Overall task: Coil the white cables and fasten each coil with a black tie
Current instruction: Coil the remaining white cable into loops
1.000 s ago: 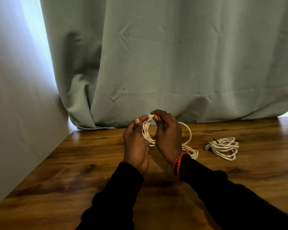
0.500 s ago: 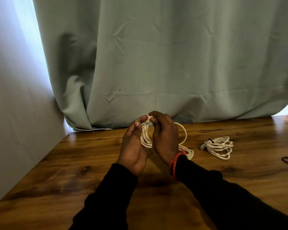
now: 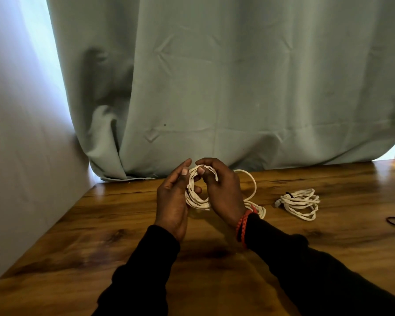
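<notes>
Curtain shifted right, table unmoved.

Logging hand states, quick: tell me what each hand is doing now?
Left hand: holding the cable coil.
Right hand: pinching the coil's top.

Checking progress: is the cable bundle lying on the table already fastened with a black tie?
Yes, the cable bundle lies on the table with a black tie at its left end.
</notes>
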